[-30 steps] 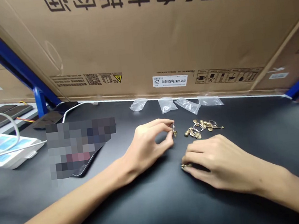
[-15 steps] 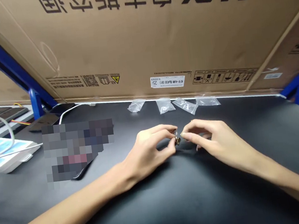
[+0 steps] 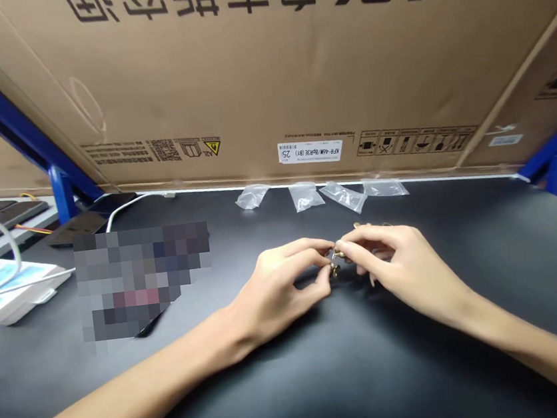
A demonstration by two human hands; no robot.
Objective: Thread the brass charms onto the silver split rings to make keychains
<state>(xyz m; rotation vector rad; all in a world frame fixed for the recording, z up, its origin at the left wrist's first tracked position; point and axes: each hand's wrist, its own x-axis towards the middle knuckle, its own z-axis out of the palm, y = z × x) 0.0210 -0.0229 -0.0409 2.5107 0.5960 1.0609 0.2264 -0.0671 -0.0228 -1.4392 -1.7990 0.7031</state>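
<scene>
Between the thumb and fingers of my left hand (image 3: 291, 275) is a small gold-coloured metal piece (image 3: 334, 270), with a thin, shiny wire-like part above it. My right hand (image 3: 400, 262) is closed in a pinch on another tiny gold-coloured piece (image 3: 340, 254), mostly covered by the fingertips. Both sets of fingertips nearly meet over the black mat (image 3: 346, 362). How the two pieces join, if at all, is too small to tell.
Several small clear plastic bags (image 3: 306, 196) lie along the mat's back edge, before a large cardboard box (image 3: 263, 76). To the left are a blurred-out phone-like object (image 3: 146, 328), a white tray (image 3: 17, 302) and white cables (image 3: 121, 213). Blue rack posts (image 3: 62, 193) flank the box.
My right fingertips have moved left, closing the small gap to my left fingers, and the right-hand piece now sits against the thin part. The view has shifted slightly.
</scene>
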